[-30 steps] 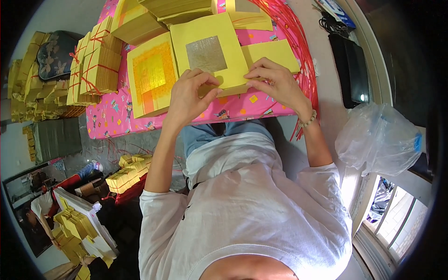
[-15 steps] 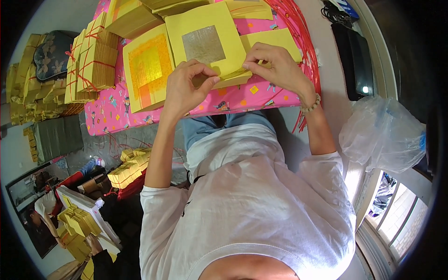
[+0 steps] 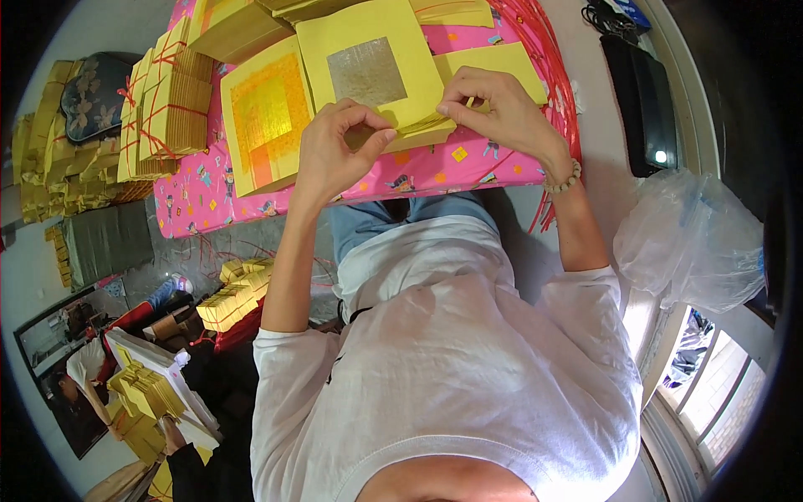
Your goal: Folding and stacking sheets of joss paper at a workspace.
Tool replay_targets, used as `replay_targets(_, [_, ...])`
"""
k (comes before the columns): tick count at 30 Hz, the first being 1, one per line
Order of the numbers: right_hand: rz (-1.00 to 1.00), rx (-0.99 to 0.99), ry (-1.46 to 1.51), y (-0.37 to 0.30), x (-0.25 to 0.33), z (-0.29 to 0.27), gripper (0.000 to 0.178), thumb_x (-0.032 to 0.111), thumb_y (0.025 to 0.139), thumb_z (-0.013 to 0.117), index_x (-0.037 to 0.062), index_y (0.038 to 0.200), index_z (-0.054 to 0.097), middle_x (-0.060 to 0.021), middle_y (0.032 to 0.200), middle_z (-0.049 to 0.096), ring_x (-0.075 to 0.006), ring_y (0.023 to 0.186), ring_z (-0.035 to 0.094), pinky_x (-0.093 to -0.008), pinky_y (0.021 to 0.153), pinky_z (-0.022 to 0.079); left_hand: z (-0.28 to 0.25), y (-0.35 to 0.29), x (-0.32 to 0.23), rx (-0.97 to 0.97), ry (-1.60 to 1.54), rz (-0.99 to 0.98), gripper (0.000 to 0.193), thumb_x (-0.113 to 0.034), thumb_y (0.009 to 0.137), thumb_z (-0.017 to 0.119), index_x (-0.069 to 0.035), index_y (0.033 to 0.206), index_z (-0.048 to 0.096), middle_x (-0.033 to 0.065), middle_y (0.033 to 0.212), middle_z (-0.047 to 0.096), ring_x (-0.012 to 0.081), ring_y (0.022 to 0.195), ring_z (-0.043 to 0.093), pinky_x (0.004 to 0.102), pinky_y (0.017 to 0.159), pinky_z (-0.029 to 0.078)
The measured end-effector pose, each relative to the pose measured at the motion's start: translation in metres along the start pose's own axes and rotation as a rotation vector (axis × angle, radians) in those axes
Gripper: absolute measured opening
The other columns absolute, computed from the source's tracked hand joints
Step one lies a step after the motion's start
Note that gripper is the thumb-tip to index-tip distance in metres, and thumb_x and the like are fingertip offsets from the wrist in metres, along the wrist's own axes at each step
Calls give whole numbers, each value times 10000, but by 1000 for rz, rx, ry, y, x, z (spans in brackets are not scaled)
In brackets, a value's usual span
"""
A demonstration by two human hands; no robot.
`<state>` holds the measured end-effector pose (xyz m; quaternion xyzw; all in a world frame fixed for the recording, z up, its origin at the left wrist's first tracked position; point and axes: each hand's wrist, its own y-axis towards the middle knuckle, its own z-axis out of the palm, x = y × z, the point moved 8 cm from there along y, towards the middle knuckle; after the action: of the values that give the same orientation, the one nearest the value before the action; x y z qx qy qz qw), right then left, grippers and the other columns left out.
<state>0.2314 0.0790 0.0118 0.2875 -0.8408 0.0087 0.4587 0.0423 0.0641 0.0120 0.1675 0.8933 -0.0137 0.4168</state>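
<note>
A tabletop (image 3: pixel 191 216) under pink printed cloth carries everything near the hands. The silver-square stack (image 3: pixel 411 38), a thick block of yellow sheets, lies toward the middle of its near edge, set in from it. Tied yellow bundles (image 3: pixel 174 105) stand at the left edge. Between them, just beside the silver-square stack, lies an orange-and-gold stack (image 3: pixel 266 105). Plain yellow sheets (image 3: pixel 512 60) lie toward the right edge, where long red strings (image 3: pixel 548 71) run and hang past the near right corner. The left hand (image 3: pixel 347 146) has its fingers curled and thumb near the forefinger at the silver-square stack's near side; whether it grips cannot be told. The right hand (image 3: pixel 488 109) pinches top sheets at that stack's near right corner. A beaded bracelet (image 3: pixel 565 177) circles the right wrist.
</note>
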Motion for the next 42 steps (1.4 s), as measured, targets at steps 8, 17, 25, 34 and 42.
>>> replay_targets(8, [14,25,-7,3,-1,0,153,128,873,654,-23,865,633,-67,783,590,-150,690,586,-275,618,461,1,-1,0,17,23,1,117,-101,798,727,-2,838,678,59,816,619,137,738,630,254,682,497])
replay_targets(17, [46,-179,95,-6,3,-11,216,206,857,685,13,948,648,-60,889,640,-152,753,633,-276,658,498,2,-6,16,-101,-117,-84,132,-154,778,722,-29,792,681,81,744,624,202,671,609,297,633,474])
replay_targets(25, [102,-332,231,-34,-17,-8,144,110,843,696,14,935,639,-39,872,604,-105,741,609,-233,664,491,2,-7,18,-106,-144,-123,131,-150,778,723,-27,791,680,82,756,637,187,681,617,286,639,477])
replay_targets(34, [180,-309,222,-35,-18,10,140,129,834,715,3,876,672,-41,835,592,-94,685,573,-231,625,469,3,-7,20,-96,-161,-129,123,-137,778,722,-23,810,688,80,758,635,176,697,614,277,648,473])
replay_targets(42, [236,-368,333,-30,-26,20,210,186,805,764,-4,839,683,-27,810,584,-84,664,568,-232,605,470,4,-7,22,-98,-187,-125,117,-126,779,721,-17,808,689,77,763,635,161,694,607,271,646,468])
